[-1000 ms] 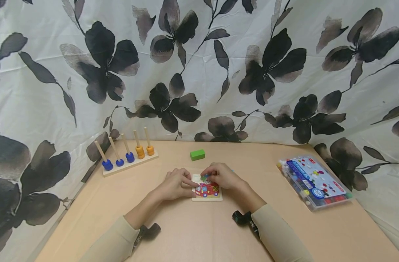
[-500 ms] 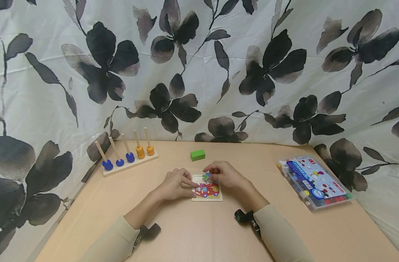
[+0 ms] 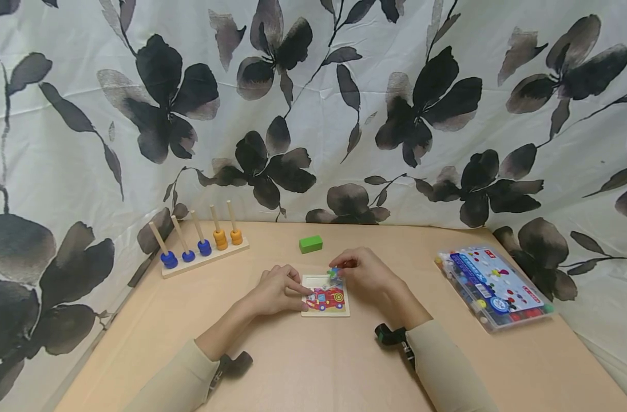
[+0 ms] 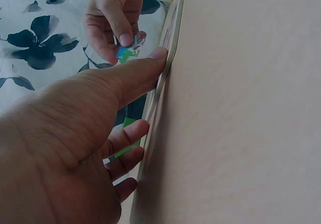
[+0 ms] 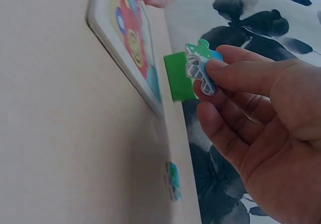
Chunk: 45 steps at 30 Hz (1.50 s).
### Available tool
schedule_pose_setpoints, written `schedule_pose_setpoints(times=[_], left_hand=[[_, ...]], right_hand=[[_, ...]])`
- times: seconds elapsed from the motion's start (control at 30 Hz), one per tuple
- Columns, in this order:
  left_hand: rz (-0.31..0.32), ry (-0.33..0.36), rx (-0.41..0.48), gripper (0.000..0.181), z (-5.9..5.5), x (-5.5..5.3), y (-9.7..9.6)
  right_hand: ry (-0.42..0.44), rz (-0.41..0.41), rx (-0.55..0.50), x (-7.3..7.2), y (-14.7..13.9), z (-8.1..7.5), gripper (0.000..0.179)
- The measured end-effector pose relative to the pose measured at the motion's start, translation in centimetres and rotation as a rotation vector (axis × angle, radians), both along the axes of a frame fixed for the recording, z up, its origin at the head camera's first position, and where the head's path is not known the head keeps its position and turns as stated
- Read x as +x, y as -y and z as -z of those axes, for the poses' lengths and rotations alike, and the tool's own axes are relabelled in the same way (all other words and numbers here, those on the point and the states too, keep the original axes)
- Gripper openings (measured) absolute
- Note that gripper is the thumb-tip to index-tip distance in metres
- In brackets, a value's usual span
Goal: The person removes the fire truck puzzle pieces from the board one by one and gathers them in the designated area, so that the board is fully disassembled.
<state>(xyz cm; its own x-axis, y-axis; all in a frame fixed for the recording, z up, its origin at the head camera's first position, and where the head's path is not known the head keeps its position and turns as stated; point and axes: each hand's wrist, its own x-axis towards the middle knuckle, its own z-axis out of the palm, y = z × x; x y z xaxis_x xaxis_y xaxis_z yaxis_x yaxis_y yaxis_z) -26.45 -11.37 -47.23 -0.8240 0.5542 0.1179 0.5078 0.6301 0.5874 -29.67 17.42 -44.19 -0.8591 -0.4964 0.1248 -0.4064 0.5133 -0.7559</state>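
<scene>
A small wooden jigsaw puzzle (image 3: 326, 313) with a red fire truck picture lies flat on the table. My left hand (image 3: 280, 292) rests at its left side, with a fingertip on the picture and other fingers against the edge. Off the puzzle's upper right corner, my right hand (image 3: 370, 277) pinches a puzzle piece (image 5: 199, 66) between thumb and fingers. Green, blue and grey ladder-like printing shows on that piece in the right wrist view. Another puzzle piece (image 5: 173, 181) lies on the table there; the right hand hides it from the head view.
Behind the puzzle sits a green block (image 3: 310, 244). A peg stacker (image 3: 205, 260) with blue and orange rings stands at the back left. To the right lies a clear plastic case (image 3: 493, 286) of colourful pieces. A floral cloth (image 3: 344, 114) hangs behind the table.
My right hand has drawn up and to the right, carrying the puzzle piece off the picture's upper part toward the corner. The left hand has stayed in place.
</scene>
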Motion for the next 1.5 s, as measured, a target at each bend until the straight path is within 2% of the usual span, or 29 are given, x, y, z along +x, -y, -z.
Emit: schedule_pose_setpoints(times=[0.3,0.43,0.67,1.07,1.5], left_hand=[[0.001,0.007,-0.004,0.032,0.0,0.0,0.1],[-0.001,0.010,0.003,0.033,0.1,0.0,0.0],[-0.001,0.009,0.003,0.033,0.1,0.0,0.0],[-0.002,0.010,0.004,0.033,0.1,0.1,0.1],[0.003,0.007,0.008,0.033,0.2,0.0,0.1]], right_hand=[[-0.040,-0.003,0.019,-0.5,-1.6,-0.5,0.020],[-0.024,-0.001,0.004,-0.6,-2.3,-0.7,0.020],[-0.018,0.066,-0.004,-0.5,-3.5,-1.3,0.019],[-0.054,0.079,-0.002,-1.2,-5.8,-1.3,0.019],[-0.027,0.121,0.041,-1.5,-7.8,-1.0,0.021]])
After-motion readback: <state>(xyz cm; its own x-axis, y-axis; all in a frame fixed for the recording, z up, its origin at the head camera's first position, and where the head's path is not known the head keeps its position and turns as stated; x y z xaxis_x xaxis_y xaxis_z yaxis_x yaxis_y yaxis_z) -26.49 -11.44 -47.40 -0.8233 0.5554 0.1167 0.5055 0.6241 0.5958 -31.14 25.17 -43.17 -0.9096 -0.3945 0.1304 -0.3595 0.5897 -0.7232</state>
